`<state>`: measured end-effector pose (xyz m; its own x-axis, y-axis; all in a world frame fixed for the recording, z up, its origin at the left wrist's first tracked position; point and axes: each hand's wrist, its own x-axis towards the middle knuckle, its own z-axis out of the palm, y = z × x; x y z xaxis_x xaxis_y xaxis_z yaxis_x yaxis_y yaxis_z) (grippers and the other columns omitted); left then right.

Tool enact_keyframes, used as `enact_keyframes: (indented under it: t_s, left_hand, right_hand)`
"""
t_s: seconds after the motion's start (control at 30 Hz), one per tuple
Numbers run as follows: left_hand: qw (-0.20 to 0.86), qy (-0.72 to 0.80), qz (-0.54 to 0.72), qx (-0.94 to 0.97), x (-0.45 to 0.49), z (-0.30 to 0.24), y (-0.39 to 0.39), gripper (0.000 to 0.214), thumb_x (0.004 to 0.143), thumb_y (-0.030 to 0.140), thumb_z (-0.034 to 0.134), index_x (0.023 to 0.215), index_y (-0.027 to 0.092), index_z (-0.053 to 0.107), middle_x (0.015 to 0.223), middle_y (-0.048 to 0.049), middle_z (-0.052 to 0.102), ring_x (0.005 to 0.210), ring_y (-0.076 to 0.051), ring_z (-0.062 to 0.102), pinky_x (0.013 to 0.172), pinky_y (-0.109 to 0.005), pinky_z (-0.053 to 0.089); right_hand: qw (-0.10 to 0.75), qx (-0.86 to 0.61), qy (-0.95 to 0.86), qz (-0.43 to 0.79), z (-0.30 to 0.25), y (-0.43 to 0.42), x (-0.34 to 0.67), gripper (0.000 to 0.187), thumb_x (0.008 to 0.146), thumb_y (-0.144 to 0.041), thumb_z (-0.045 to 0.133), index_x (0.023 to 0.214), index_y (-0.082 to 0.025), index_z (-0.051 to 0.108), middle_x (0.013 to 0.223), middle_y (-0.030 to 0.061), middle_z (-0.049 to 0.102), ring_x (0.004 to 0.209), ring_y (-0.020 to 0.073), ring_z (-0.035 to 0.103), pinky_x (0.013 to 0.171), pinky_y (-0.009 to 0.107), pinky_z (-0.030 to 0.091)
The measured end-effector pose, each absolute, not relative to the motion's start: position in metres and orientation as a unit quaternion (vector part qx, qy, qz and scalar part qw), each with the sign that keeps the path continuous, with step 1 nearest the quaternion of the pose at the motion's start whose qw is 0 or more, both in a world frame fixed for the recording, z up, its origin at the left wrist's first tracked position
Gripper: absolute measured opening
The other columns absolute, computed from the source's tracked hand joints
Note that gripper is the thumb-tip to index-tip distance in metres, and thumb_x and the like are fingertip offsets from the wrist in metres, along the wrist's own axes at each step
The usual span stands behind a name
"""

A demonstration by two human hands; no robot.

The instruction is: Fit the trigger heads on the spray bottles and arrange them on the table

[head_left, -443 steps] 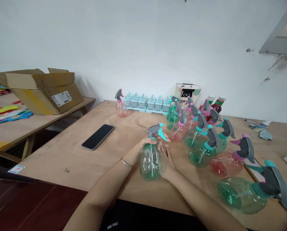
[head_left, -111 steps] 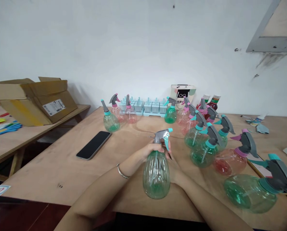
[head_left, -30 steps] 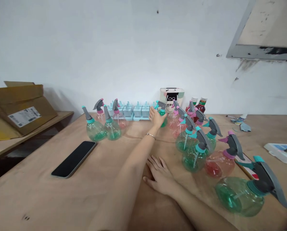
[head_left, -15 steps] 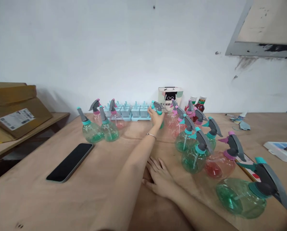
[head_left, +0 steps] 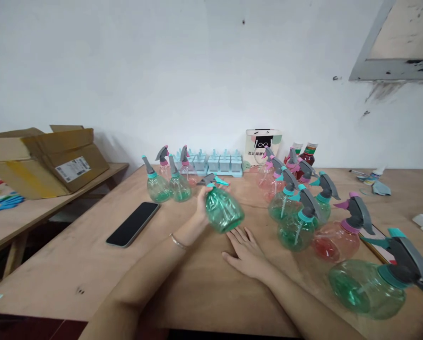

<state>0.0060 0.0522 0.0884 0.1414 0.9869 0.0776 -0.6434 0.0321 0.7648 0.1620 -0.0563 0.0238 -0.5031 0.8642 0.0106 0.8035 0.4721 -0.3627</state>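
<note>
My left hand [head_left: 201,209] grips a green spray bottle [head_left: 223,212] by its neck and holds it tilted above the wooden table [head_left: 90,264], its grey and teal trigger head pointing away from me. My right hand [head_left: 246,251] lies flat on the table just below the bottle, fingers spread, holding nothing. Two green spray bottles [head_left: 158,185] and two pink ones [head_left: 187,167] stand in a group at the back left. A cluster of several green and pink spray bottles [head_left: 296,222] stands to the right.
A black phone [head_left: 132,230] lies left of my arm. A large green spray bottle [head_left: 370,285] lies on its side near the right front. Blue popsicle moulds [head_left: 218,164] and a printed box [head_left: 263,144] sit by the wall. An open cardboard box [head_left: 51,158] rests on the left table.
My left hand reached to the back of the table, took hold of a green spray bottle and has brought it back toward me. My right hand stayed flat on the table.
</note>
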Motion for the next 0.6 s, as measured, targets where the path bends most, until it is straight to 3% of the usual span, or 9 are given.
enact_keyframes:
  t_s: [0.07,0.17,0.33,0.47,0.6]
  left_hand:
    - [0.738,0.203,0.534,0.358,-0.005,0.080,0.030,0.037,0.063,0.033,0.061,0.095,0.017,0.066,0.099,-0.0068,0.071,0.079,-0.022,0.069,0.071,-0.032,0.056]
    - [0.805,0.183,0.415,0.382,-0.013,0.067,0.010,0.049,0.064,0.038,0.066,0.108,0.017,0.065,0.093,-0.0075,0.072,0.076,-0.025,0.070,0.064,-0.033,0.056]
    - [0.782,0.176,0.392,0.452,-0.010,0.061,0.000,0.057,0.072,0.039,0.070,0.124,0.019,0.057,0.103,-0.0099,0.072,0.080,-0.024,0.071,0.060,-0.029,0.055]
    - [0.761,0.177,0.379,0.496,-0.004,0.070,-0.008,0.052,0.072,0.031,0.072,0.120,0.016,0.059,0.108,-0.0132,0.070,0.075,-0.022,0.070,0.058,-0.028,0.055]
    - [0.756,0.188,0.421,0.464,-0.001,0.071,-0.013,0.035,0.066,0.025,0.074,0.098,0.017,0.062,0.093,-0.0051,0.070,0.068,-0.017,0.068,0.061,-0.028,0.057]
  right_hand:
    - [0.099,-0.486,-0.855,0.155,0.022,-0.056,0.162,0.066,0.094,-0.052,0.040,0.148,-0.014,0.036,0.157,0.0124,0.027,0.149,0.0249,0.017,0.121,0.050,0.007]
    - [0.097,-0.473,-0.862,0.153,0.016,-0.053,0.164,0.068,0.093,-0.046,0.044,0.152,-0.018,0.026,0.160,0.0099,0.020,0.149,0.0242,0.015,0.121,0.051,0.007]
    - [0.088,-0.465,-0.871,0.129,0.007,-0.049,0.166,0.073,0.091,-0.037,0.046,0.154,-0.019,0.015,0.160,0.0111,0.017,0.149,0.0261,0.015,0.119,0.054,0.011]
    - [0.085,-0.462,-0.876,0.104,0.004,-0.049,0.165,0.071,0.091,-0.038,0.048,0.154,-0.020,0.019,0.160,0.0096,0.018,0.148,0.0284,0.017,0.119,0.055,0.012]
    - [0.079,-0.469,-0.873,0.109,0.006,-0.049,0.164,0.064,0.094,-0.040,0.044,0.153,-0.024,0.025,0.159,0.0068,0.024,0.148,0.0272,0.019,0.120,0.053,0.011]
